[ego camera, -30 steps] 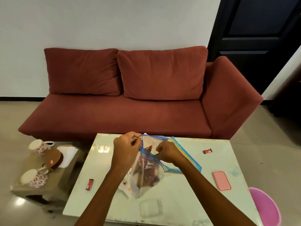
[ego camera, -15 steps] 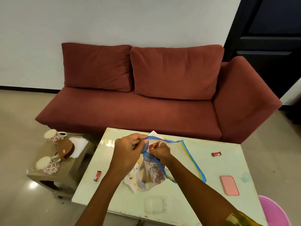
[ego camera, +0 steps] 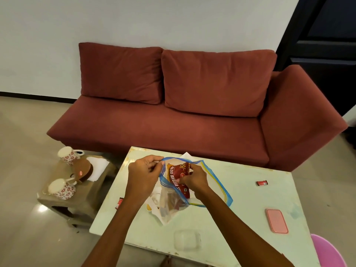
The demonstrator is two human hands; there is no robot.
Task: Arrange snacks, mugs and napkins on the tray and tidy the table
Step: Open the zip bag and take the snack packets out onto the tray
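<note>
A: What is the job right now?

B: Getting the red snack packet [ego camera: 178,178] out of the clear zip bag [ego camera: 192,186], which is held up over the pale table [ego camera: 250,205]. The left hand [ego camera: 143,177] pinches the bag's blue rim between thumb and fingers. The right hand [ego camera: 192,180] is closed around the packet at the mouth of the bag.

A: How should it be done well?

B: Keep the left pinch firm and pull the rim away so the mouth stays wide, then draw the packet straight up. I would lift slowly, because other things sit low in the bag; I cannot tell what they are through the plastic.

A: Where does the packet go?

B: Probably to the small side table [ego camera: 57,199] at the left, where two patterned mugs [ego camera: 61,188] and white napkins [ego camera: 99,167] sit around a brown round piece [ego camera: 82,168]. Whether that piece is the tray, I cannot say.

A: Anything loose?

B: Small red wrappers [ego camera: 262,182] and a pink phone [ego camera: 277,220] lie on the table.
</note>
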